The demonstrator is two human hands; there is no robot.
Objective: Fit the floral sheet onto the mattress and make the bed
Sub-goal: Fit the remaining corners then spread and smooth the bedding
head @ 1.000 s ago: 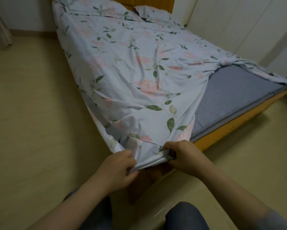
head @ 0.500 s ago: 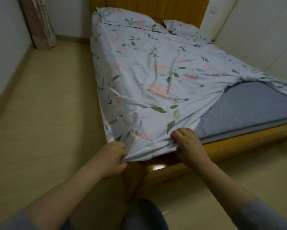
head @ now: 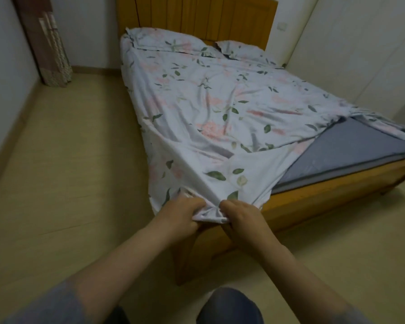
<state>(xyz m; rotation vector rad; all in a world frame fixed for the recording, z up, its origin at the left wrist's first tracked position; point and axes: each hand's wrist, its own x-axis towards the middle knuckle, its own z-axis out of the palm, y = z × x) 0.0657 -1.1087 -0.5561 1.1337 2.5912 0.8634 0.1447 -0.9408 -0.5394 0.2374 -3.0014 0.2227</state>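
well, the left hand (head: 181, 213) and the right hand (head: 242, 217), just beside each other, are both curled tight on the bunched corner of the sheet (head: 208, 108) at the near foot corner of the bed (head: 325, 183). the sheet lies over most of the mattress (head: 351, 146), but the other foot corner shows bare grey. pull too hard here and i'd guess the loose side slides off more, or the gathered corner slips free before it hooks under the mattress. as for containers, i see none, only two pillows (head: 166, 40) by the headboard (head: 196, 17).
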